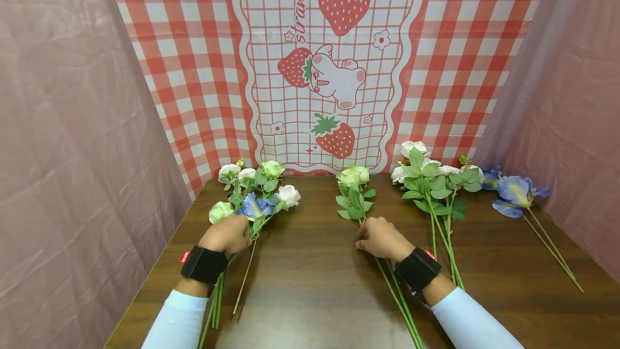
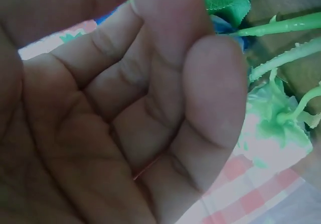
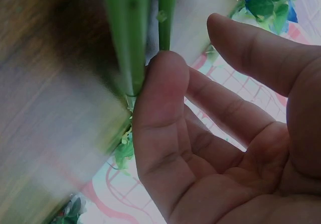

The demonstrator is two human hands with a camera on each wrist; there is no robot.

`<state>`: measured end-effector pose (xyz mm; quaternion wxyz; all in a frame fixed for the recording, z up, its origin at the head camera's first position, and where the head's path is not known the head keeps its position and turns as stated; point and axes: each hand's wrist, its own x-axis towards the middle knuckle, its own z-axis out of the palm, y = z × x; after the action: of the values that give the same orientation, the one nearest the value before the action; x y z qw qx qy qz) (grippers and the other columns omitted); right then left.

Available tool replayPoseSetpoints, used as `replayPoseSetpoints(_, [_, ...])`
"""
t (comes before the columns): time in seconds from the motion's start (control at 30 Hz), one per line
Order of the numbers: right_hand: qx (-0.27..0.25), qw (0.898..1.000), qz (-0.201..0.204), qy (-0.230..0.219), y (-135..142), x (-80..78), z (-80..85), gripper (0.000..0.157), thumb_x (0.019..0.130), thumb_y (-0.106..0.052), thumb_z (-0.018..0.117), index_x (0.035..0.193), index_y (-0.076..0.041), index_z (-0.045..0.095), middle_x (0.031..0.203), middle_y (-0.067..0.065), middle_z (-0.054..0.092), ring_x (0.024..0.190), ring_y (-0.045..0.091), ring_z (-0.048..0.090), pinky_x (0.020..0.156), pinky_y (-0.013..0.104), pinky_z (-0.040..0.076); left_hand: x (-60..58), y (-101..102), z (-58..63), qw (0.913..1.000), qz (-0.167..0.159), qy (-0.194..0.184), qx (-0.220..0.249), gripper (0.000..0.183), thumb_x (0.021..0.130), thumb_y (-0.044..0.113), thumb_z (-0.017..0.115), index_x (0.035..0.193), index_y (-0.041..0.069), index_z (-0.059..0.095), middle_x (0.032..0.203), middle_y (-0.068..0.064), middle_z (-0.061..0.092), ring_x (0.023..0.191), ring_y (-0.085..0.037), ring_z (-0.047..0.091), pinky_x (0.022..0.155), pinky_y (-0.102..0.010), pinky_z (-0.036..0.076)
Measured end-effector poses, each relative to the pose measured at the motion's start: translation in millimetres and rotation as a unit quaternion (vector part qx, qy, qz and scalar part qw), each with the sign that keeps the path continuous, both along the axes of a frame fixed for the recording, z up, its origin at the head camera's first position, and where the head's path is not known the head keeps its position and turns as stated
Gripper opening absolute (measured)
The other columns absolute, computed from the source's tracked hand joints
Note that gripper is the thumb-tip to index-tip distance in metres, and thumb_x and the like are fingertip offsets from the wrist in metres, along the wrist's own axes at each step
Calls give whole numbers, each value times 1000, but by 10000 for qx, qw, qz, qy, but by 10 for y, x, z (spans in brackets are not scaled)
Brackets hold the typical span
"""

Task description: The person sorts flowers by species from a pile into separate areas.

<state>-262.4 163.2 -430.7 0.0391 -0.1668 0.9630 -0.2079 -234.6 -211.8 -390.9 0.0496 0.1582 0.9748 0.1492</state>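
Note:
My left hand (image 1: 227,235), fingers curled and thumb against a finger, is over the left group of artificial flowers. In the left wrist view, no stem shows between thumb and fingers; whether it pinches one is hidden. Beside it are a blue iris (image 1: 255,206), white roses (image 1: 289,196) and a pale green rose (image 1: 221,212). Around the upper stems of the middle green-white rose (image 1: 353,175), my right hand (image 1: 382,238) has its fingers loosely bent. Its index finger touches the green stems (image 3: 128,38) while the thumb stands apart, as seen in the right wrist view.
Right of the middle rose lies a bunch of white roses (image 1: 399,174) with leafy stems. Blue irises (image 1: 515,192) lie at the far right of the brown wooden table (image 1: 310,284). A strawberry-print checked cloth (image 1: 319,69) hangs behind, with pink curtains (image 1: 72,149) on both sides.

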Motion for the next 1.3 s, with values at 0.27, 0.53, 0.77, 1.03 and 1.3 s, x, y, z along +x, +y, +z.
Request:
replayPoseSetpoints(0.27, [25, 10000, 27, 22, 1, -6, -4, 20, 88, -17, 81, 103, -4, 78, 107, 11, 75, 103, 35, 69, 86, 49, 55, 5, -104, 69, 9996, -191, -29, 186, 52, 88, -7, 59, 51, 19, 34, 52, 10, 19, 49, -6, 18, 49, -23, 19])
replayPoseSetpoints(0.53, [10, 10000, -4, 66, -6, -23, -4, 21, 87, -19, 81, 103, -4, 78, 107, 11, 75, 104, 34, 69, 88, 51, 54, 17, -183, 135, 9995, -67, 157, 270, 39, 88, -8, 51, 61, 16, 38, 60, 5, 29, 56, -11, 30, 53, -26, 27])
replayPoseSetpoints(0.77, [25, 10000, 28, 78, -8, -17, -15, 21, 87, -18, 81, 102, -4, 78, 106, 11, 75, 102, 34, 70, 86, 51, 55, 9, -194, 139, 9994, 185, 128, 273, 37, 95, -2, 57, 64, 14, 44, 63, 2, 36, 58, -13, 36, 54, -27, 33])
replayPoseSetpoints(1.03, [17, 9999, 46, 108, 0, -7, -10, 19, 88, -19, 81, 101, -5, 79, 104, 10, 76, 102, 34, 70, 88, 51, 54, -22, -133, 62, 9993, 326, -52, 192, 44, 91, 1, 59, 54, 15, 40, 54, 5, 32, 49, -12, 35, 49, -27, 32])
replayPoseSetpoints(1.3, [-15, 9999, 93, 61, -1, 12, 8, 19, 88, -18, 80, 102, -5, 79, 103, 10, 76, 99, 33, 70, 84, 49, 55, -46, -12, -103, 9979, 469, -393, -231, 38, 90, 7, 72, 59, 11, 49, 55, 2, 42, 51, -16, 45, 54, -30, 42])
